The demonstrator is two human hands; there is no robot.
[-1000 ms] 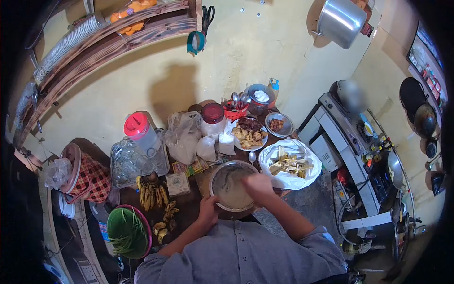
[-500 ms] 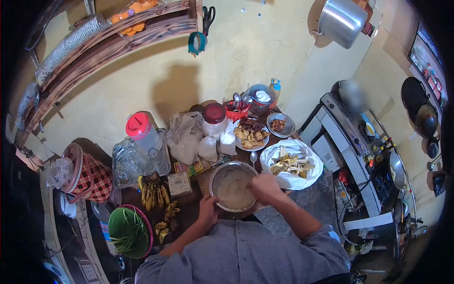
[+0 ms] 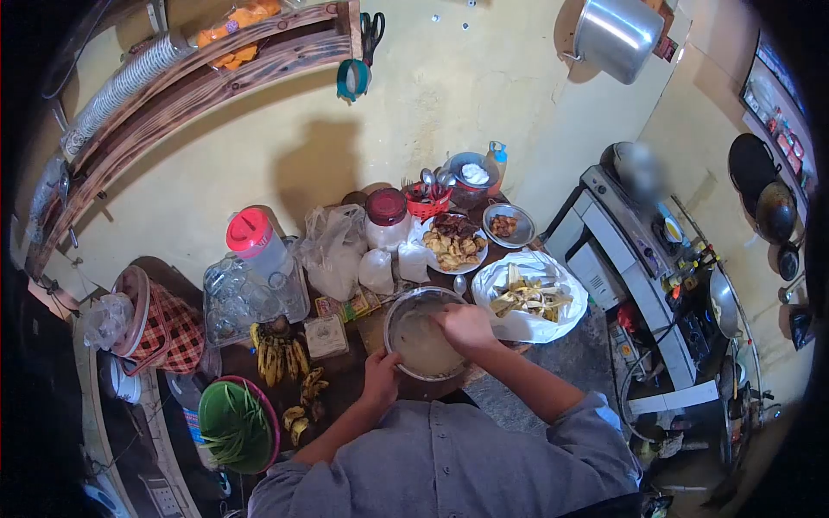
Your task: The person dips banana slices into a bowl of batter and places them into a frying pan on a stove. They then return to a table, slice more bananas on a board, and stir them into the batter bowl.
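Observation:
In front of my chest a round metal bowl point(image 3: 438, 377) holds a smooth, pale beige batter point(image 3: 425, 347). My left hand point(image 3: 381, 376) is closed on the bowl's near-left rim. My right hand point(image 3: 467, 331) is a fist over the bowl's right side; whatever it grips is hidden beneath the fingers. A spoon point(image 3: 460, 283) lies just beyond the rim. To the right, banana peels point(image 3: 528, 298) fill a white plastic-lined dish point(image 3: 566, 321). Left of the bowl are a small bunch of bananas point(image 3: 278, 352) and a lidded clear box point(image 3: 326, 337).
Behind the bowl stand a plate of fried pieces point(image 3: 455, 250), white bags point(image 3: 376, 270), a red-lidded jar point(image 3: 386, 220) and a strainer point(image 3: 509, 226). A red-topped pitcher point(image 3: 250, 233) shares a tray with glasses at left. A stove point(image 3: 635, 224) is at right.
My right hand has moved left and slightly up, from the bowl's right rim to over the batter. My left hand stays on the rim. The view has shifted slightly.

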